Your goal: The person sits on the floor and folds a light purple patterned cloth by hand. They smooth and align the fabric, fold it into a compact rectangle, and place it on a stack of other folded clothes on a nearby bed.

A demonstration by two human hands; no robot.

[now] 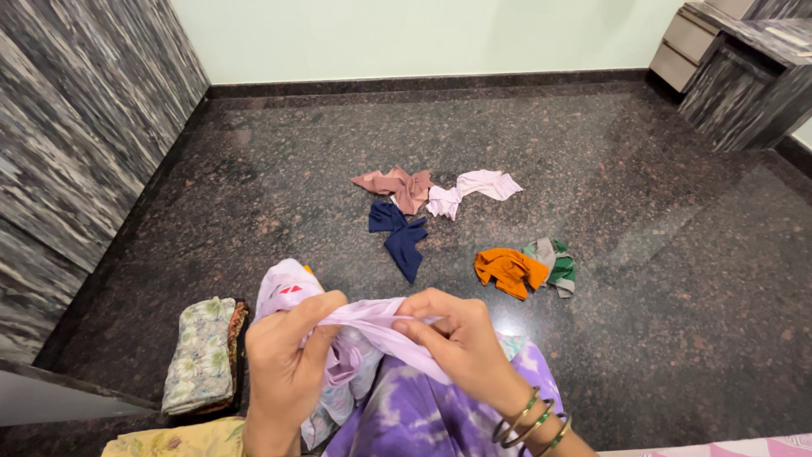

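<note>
Lilac cloth [372, 320], thin and soft, sits at 6 o'clock in the view, stretched as a narrow band between both hands. Left hand [283, 364] pinches its left end, thumb over curled fingers, with loose folds bunching below the fist. Right hand [452, 338] grips the right end, fingers closed over the fabric; three green-and-gold bangles [531, 423] ring the wrist. Beneath the hands lies purple tie-dye fabric [423, 415], mottled white, draped over the lap.

At 8 o'clock a folded floral stack [203, 355], pale green and cream, rests on the floor, touching a darker folded piece under it. A yellow printed cloth [169, 440] shows at the bottom edge.

Farther out, toward 12 o'clock, crumpled small garments lie scattered: a dusty-pink piece [396, 186] just beside a pale pink piece [474, 190], with a navy piece [399, 237] just below them. At 2 o'clock an orange piece [507, 269] touches a green-and-grey piece [554, 264].

Floor [254, 195]: polished dark speckled granite, glossy, with faint reflections. A dark stone skirting runs along the pale green wall [423, 34]. At 9 o'clock stands a grey streaked laminate panel [76, 144]; at 1 o'clock, a cabinet [744, 76] in the same streaked finish with beige drawers.
</note>
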